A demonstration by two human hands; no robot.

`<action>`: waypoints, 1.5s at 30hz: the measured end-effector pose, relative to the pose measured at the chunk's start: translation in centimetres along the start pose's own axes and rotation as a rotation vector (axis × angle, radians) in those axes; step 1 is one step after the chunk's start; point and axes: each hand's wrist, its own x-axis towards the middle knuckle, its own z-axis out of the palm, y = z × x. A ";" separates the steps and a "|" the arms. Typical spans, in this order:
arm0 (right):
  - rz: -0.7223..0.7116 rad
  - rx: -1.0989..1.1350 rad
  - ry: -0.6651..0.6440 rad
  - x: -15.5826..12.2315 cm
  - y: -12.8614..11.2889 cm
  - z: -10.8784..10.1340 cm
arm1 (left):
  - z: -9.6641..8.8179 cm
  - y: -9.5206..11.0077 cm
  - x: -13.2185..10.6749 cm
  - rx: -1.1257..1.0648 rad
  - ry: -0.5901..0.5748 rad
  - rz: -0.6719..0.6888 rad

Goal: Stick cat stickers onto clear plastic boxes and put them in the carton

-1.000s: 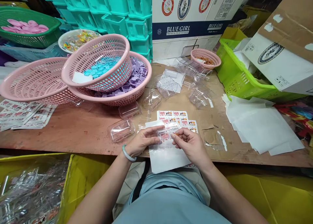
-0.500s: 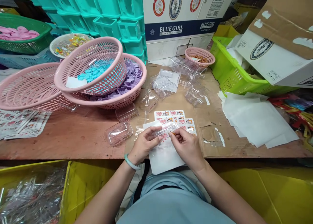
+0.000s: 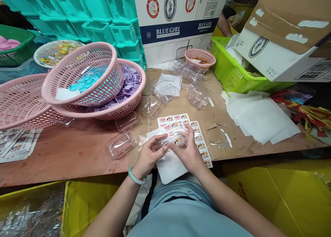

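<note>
Between my two hands is a clear plastic case (image 3: 172, 139), held above the sticker sheets. A small cat sticker shows on or through its right part. My left hand (image 3: 152, 153), with a pale bangle (image 3: 137, 176) at the wrist, grips the case's left end between thumb and fingers. On the other end my right hand (image 3: 190, 150) has its thumb at the near edge and fingers at the far side. Under the hands lie a sticker sheet (image 3: 202, 145) with cat prints and a blank white sheet (image 3: 170, 169).
Loose clear cases (image 3: 121, 145) lie left and behind. Pink baskets (image 3: 141, 88) hold purple and blue pieces; a small pink basket (image 3: 200, 57) holds brown ones. White papers (image 3: 261, 118) and a lime crate (image 3: 240, 80) are right. Another person's arm (image 3: 224, 26) shows behind the beer carton (image 3: 176, 30).
My right hand has shifted from pinching over the case to holding its right end, and a cat sticker now shows there. The view has turned slightly; more of the right sticker sheet is visible.
</note>
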 end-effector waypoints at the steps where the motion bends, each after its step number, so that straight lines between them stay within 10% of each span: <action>1: 0.014 0.011 -0.004 0.1 -0.3 0.1 | 0.1 0.1 -0.1 0.015 -0.006 0.032; 11: -0.066 0.057 -0.338 0.8 -1.1 -1.5 | -0.1 1.0 -3.3 -0.085 0.051 0.173; 17: -0.473 -0.213 -0.835 4.4 -2.9 -0.8 | -4.5 1.8 -5.7 0.561 0.030 0.477; 25: -0.825 -0.409 -0.608 8.7 -3.6 5.1 | -8.4 0.6 -2.0 1.185 0.330 0.729; 32: -0.686 -0.593 0.186 14.9 -3.1 0.0 | -7.9 0.2 -0.4 1.203 0.541 0.776; 39: -0.762 -0.523 -0.306 7.9 -0.4 -0.1 | -2.9 -0.2 -0.4 1.093 0.378 0.562; 45: -0.667 -0.390 -0.165 3.4 3.6 0.6 | -1.3 0.4 3.2 1.287 0.252 0.240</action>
